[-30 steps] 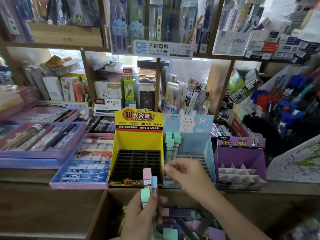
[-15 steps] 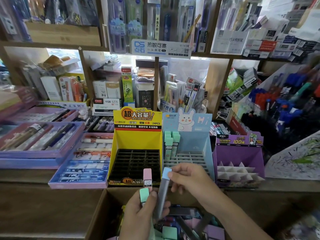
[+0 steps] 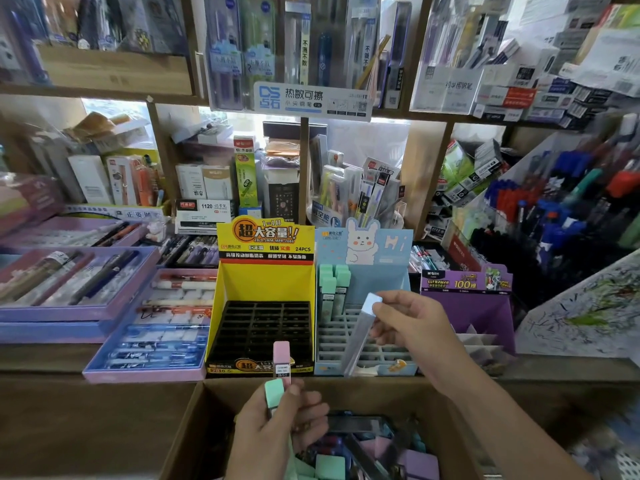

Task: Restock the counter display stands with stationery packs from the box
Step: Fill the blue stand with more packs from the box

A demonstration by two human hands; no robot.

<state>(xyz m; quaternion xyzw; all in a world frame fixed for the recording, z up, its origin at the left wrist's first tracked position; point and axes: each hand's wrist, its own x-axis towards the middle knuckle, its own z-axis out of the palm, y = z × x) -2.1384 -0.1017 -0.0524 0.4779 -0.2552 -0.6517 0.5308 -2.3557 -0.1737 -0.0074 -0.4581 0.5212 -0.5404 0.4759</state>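
Right hand: fingers curled, thumb and fingertips pinching a blue pack just below its cap. The pack is tilted, cap up and to the right, lower end down toward the front edge of the blue stand. It lies over the stand's grid. Cannot tell whether the lower end sits in a slot.

Left hand: closed around two packs, both upright. The pink pack stands taller; the green pack is just beside it, lower and to the left. The hand is over the far edge of the box.

Three stands sit in a row at the front edge of the counter. Yellow stand, left: black grid, no packs seen in it. Blue stand, middle: a few green packs upright in the back left corner. Purple stand, right.

Box below the counter edge, open, holding loose packs in green, pink and purple.
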